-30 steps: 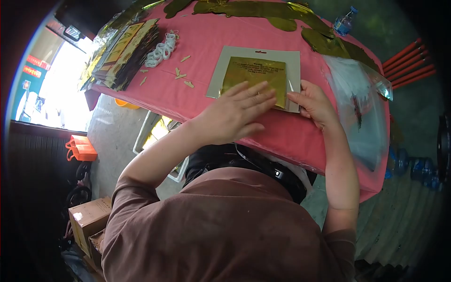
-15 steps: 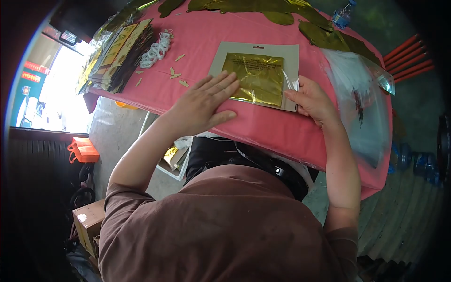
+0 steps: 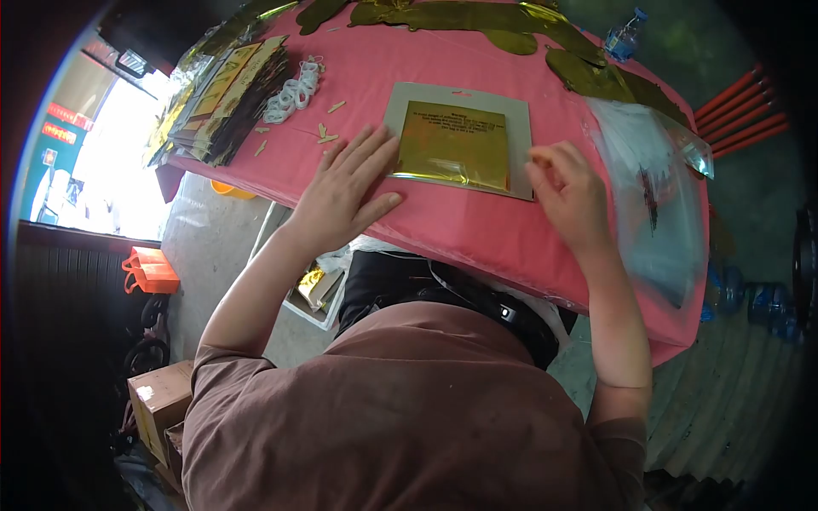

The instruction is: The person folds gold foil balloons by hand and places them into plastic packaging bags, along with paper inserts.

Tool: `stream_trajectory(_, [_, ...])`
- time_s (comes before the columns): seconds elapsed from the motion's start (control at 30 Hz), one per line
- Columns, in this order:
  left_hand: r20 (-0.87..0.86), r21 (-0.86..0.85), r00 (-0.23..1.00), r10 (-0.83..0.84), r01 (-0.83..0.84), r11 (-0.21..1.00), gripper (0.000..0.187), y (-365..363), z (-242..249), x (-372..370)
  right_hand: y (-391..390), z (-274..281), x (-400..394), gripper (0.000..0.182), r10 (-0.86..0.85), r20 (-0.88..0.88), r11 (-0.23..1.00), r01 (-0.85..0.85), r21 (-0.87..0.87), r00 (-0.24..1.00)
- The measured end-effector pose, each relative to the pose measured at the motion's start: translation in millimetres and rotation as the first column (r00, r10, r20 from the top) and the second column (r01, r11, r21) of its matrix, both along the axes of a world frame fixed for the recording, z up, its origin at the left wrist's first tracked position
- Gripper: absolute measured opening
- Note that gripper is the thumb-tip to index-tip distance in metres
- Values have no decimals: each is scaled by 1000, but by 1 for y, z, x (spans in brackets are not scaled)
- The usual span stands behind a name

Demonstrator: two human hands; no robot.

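Observation:
On the pink tablecloth (image 3: 358, 77) lies a flat package (image 3: 452, 149): a grey-brown backing card with a hang hole and a folded gold foil sheet bearing dark printed text, with a shiny clear cover. My left hand (image 3: 348, 189) rests flat at the package's left edge, fingers stretched out and holding nothing. At the right edge of the card is my right hand (image 3: 573, 192), its fingers curled and thumb against them. Whatever may be between those fingertips is too small to make out.
A stack of packaged cards (image 3: 226, 102) stands at the table's left, beside white coiled ribbon (image 3: 294, 92) and several small beige pieces (image 3: 327, 136). Gold foil shapes (image 3: 460, 15) line the far edge. Clear plastic bags (image 3: 652, 196) lie right; a water bottle (image 3: 625, 38) stands behind.
My left hand has slid left off the gold foil to the package's edge. My right hand has let go of the card's edge and curled its fingers. The package has shifted slightly left.

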State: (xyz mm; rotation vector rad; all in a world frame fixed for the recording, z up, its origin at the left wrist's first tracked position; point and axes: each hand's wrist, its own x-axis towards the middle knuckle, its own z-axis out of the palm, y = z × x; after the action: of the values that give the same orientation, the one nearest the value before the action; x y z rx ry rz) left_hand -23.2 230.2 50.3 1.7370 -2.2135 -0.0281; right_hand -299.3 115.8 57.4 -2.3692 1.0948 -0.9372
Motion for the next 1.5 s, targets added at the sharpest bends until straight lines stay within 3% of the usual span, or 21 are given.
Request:
stream_trajectory(0.07, [-60,-60,994,-95,91,994,58,-3,3,-11,9,2,9,15,184,-94,952,-201,-230,978])
stream_trajectory(0.2, [-39,-41,961,-275,273,961,55,-13,1,-25,12,-5,27,16,242,-148,929,-273,-249,959])
stream_trajectory(0.27, [-42,-26,959,-280,279,960,55,-17,-6,-27,4,-8,31,17,247,-62,965,-251,-75,967])
stream_trajectory(0.37, [-49,-9,956,-288,288,958,54,-19,-8,-28,-4,-7,38,17,321,-61,947,-321,9,945])
stream_trajectory(0.67, [-69,19,958,-279,281,960,54,-18,-8,-27,-9,-3,61,10,344,-285,938,-342,59,895])
stream_trajectory(1.1, [-78,2,955,-287,288,958,54,-20,-12,-26,-11,13,64,10,374,-364,927,-356,119,853])
stream_trajectory(1.2, [-74,13,956,-285,287,958,54,-19,-10,-26,-15,19,64,8,375,-334,925,-325,197,865])
stream_trajectory(1.27, [-75,5,956,-283,284,959,55,-19,-12,-26,-16,25,63,10,402,-356,881,-251,401,844])
stream_trajectory(1.4, [-67,5,957,-281,282,959,55,-19,-11,-27,-20,12,62,11,431,-322,871,-295,393,843])
stream_trajectory(1.5, [-77,8,956,-282,283,959,55,-19,-10,-27,-18,7,62,12,441,-262,886,-371,277,858])
